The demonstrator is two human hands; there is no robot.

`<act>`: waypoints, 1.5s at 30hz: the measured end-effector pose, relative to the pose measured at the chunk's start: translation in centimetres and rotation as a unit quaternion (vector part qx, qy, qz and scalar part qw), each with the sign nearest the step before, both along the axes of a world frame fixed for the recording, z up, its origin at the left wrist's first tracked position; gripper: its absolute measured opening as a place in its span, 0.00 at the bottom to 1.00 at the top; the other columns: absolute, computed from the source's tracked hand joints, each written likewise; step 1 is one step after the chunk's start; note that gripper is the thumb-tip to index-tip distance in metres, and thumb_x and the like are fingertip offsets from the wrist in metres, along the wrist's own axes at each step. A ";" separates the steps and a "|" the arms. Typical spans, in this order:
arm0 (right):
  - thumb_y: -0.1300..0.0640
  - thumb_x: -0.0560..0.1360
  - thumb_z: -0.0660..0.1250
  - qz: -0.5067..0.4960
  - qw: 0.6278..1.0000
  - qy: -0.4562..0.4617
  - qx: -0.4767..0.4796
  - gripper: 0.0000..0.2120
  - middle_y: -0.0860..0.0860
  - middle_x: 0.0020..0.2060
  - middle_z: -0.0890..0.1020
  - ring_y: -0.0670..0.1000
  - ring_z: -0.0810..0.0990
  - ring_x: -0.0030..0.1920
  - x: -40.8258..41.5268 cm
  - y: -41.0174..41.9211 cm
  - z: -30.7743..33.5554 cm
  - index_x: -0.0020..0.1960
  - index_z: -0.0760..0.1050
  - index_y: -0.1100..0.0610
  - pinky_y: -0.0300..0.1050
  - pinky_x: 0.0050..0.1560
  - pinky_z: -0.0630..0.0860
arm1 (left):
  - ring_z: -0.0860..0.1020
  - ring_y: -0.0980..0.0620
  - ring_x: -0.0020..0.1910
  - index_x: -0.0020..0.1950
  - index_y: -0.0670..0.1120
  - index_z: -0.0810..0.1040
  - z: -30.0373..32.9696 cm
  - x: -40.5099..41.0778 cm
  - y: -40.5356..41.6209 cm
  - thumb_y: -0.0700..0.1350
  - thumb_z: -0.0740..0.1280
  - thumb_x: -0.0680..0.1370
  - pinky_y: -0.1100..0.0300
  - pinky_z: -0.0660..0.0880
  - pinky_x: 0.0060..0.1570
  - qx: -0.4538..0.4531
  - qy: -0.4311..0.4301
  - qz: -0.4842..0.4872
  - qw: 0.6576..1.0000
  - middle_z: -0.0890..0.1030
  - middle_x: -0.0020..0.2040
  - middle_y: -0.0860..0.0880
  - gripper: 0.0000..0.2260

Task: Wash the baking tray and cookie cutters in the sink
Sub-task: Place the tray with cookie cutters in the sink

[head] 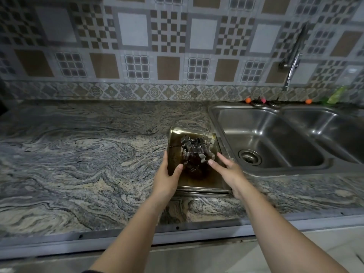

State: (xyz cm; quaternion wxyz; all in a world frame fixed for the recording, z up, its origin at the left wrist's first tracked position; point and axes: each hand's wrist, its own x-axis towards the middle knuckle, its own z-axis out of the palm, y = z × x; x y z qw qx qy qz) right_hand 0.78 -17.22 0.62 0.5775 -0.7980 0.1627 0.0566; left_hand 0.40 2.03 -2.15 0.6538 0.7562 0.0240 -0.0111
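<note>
A square metal baking tray [204, 182] with brown greasy stains lies on the marble counter, just left of the sink. Several metal cookie cutters [194, 148] are piled in its middle. My left hand [167, 176] grips the tray's left rim, thumb inside the tray and fingers along the outside. My right hand [226, 170] is at the tray's right edge with fingers spread, thumb over the tray near the cutters; whether it grips the rim I cannot tell. The steel double sink [222, 131] sits to the right, its left basin with a round drain [250, 157].
A tall flexible faucet [293, 62] rises behind the sink. Small orange and pink items [248, 100] and a green item [336, 95] sit on the back ledge. Patterned wall tiles run behind. The counter's front metal edge [177, 229] is near me.
</note>
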 end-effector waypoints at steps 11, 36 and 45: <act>0.45 0.72 0.70 -0.016 0.997 -0.015 0.072 0.35 0.49 0.77 0.57 0.55 0.57 0.75 -1.6 -0.7 0.2 0.75 0.58 0.39 0.59 0.71 0.59 | 0.70 0.57 0.65 0.73 0.69 0.54 1.0 0.2 -0.6 0.54 0.67 0.76 0.48 0.71 0.65 -0.018 -0.058 -0.029 0.998 0.69 0.67 0.58 0.32; 0.34 0.68 0.68 -0.096 0.960 -0.068 -0.255 0.46 0.56 0.75 0.60 0.56 0.60 0.75 -7.4 -28.6 2.2 0.78 0.51 0.46 0.54 0.72 0.61 | 0.62 0.62 0.68 0.78 0.55 0.52 1.5 -2.0 -30.7 0.42 0.72 0.74 0.59 0.61 0.70 -0.014 -0.143 -0.101 0.984 0.64 0.67 0.60 0.39; 0.35 0.68 0.68 -0.091 0.955 -0.063 -0.276 0.45 0.56 0.74 0.62 0.56 0.62 0.74 -6.5 -41.9 2.4 0.78 0.53 0.48 0.53 0.72 0.63 | 0.68 0.54 0.70 0.77 0.59 0.52 1.2 -0.8 -43.7 0.46 0.72 0.74 0.46 0.67 0.69 0.014 -0.131 -0.110 0.985 0.69 0.70 0.53 0.39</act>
